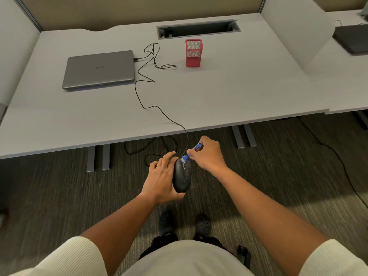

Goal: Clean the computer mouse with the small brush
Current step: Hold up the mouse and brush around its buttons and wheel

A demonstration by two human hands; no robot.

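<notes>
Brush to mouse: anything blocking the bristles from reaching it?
Nothing visible. The right hand pinches the brush, and its bristles already sit on the front end of the mouse, which the left hand grips from the side. The cable leaves the mouse's front just beside the bristles, not across them.

A pale grey desk (219,92) on grey legs (244,136) stands over dark striped carpet (59,186), with beige partition panels (139,8) behind.

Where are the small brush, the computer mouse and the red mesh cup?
small blue brush (186,156): head view, on its neck above the bristles.
black computer mouse (180,179): head view, on its back.
red mesh pen cup (193,53): head view, on its front wall.
</notes>
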